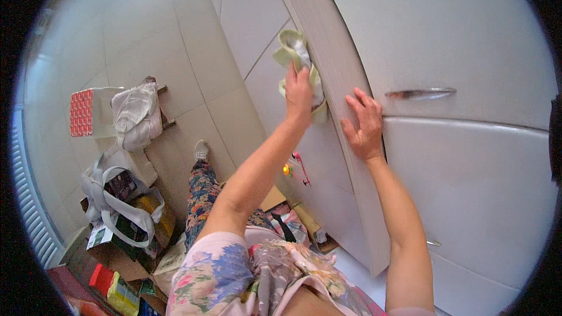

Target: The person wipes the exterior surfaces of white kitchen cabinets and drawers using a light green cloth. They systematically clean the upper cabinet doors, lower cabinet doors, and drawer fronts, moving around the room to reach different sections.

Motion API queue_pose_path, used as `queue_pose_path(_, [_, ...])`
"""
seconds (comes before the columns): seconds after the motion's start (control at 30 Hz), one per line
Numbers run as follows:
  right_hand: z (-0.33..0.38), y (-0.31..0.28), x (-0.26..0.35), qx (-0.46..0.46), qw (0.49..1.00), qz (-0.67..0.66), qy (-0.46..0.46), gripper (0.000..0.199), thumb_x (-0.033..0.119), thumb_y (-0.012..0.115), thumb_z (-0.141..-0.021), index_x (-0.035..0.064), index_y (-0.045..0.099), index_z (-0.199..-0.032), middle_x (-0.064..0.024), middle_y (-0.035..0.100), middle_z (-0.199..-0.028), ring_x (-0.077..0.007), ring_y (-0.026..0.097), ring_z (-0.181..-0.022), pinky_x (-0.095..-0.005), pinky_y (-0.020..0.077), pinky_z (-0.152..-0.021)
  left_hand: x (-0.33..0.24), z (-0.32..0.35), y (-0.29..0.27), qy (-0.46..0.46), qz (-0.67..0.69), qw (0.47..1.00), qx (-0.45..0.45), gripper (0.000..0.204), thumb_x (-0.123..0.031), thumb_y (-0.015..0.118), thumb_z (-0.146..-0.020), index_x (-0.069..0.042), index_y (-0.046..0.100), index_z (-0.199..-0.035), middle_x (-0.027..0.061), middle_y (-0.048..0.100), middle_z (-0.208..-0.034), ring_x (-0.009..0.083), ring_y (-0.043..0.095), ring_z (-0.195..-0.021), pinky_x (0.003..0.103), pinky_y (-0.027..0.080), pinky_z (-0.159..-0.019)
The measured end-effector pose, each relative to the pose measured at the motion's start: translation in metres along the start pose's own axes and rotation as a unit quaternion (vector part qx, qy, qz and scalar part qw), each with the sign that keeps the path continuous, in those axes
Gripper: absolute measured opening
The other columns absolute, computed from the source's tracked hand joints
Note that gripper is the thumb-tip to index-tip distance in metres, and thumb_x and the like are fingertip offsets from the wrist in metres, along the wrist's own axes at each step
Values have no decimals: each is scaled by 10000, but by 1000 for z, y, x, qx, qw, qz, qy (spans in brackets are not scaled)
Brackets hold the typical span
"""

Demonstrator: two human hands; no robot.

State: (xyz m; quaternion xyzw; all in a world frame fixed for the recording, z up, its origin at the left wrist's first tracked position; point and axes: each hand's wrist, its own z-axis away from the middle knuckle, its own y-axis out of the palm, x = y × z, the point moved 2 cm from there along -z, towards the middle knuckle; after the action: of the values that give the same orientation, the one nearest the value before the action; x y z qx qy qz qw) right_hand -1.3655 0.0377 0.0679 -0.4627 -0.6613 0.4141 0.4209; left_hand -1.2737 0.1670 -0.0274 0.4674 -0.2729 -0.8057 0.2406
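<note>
My left hand (pixel 299 92) is closed round a pale green and white cloth (pixel 288 48). Folds of it stick out above and below the fingers, against the white cabinet front (pixel 319 152) close to its edge strip. On that pale wood-look strip (pixel 328 41) rests my right hand (pixel 366 127), fingers spread and nothing in them. Just right of this hand stands a light grey fridge-like door (pixel 456 35) with a curved metal handle (pixel 421 93).
A pink hook-like fitting (pixel 302 169) with a yellow piece sits on the cabinet below the cloth. Left on the tiled floor (pixel 193 52) are a stool with a whitish bag (pixel 137 116), a red-patterned box (pixel 81 113), and a grey-handled bag (pixel 120 210) among cartons.
</note>
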Motion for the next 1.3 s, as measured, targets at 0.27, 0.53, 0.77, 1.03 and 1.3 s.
queue_pose_path(0.27, [6,-4,-1,21,1000,14,15,447,389,585,-817,99,571,-1157,-131,498,-1296,-334,466,-1152,-473,350,-984,143,144,-38,-369,-204,906,-32,597,-377,417,-948,-21,295,-1411,191,371,-1406,324,353,-1281,429,287,-1052])
queue_pose_path(0.53, [1,-7,2,25,999,0,29,448,413,575,-823,104,565,-1147,-140,493,-1277,-347,458,-1124,-479,358,-960,23,-44,-28,-231,-54,961,-141,545,-463,418,-911,-72,475,-1286,145,513,-1229,261,472,-1115,444,390,-901])
queue_pose_path(0.77, [-2,-3,-1,23,1000,-5,21,476,457,557,-826,102,560,-1144,-148,481,-1278,-351,460,-1116,-492,361,-948,-52,-133,-21,87,-177,976,-95,554,-398,384,-923,28,448,-1271,200,513,-1212,327,489,-1091,406,373,-942])
queue_pose_path(1.03, [5,-2,-5,63,997,19,45,502,488,523,-850,100,529,-1168,-156,471,-1282,-353,461,-1111,-492,358,-945,126,58,-67,-439,-58,885,-141,636,-500,395,-913,-42,400,-1354,133,479,-1313,263,471,-1158,404,390,-940])
queue_pose_path(1.3, [-1,-1,-5,68,997,4,46,495,493,501,-871,100,527,-1170,-162,466,-1287,-356,460,-1112,-490,361,-940,83,-102,-107,-252,-13,960,-121,670,-553,372,-920,-67,350,-1381,133,395,-1359,295,370,-1233,489,291,-1025])
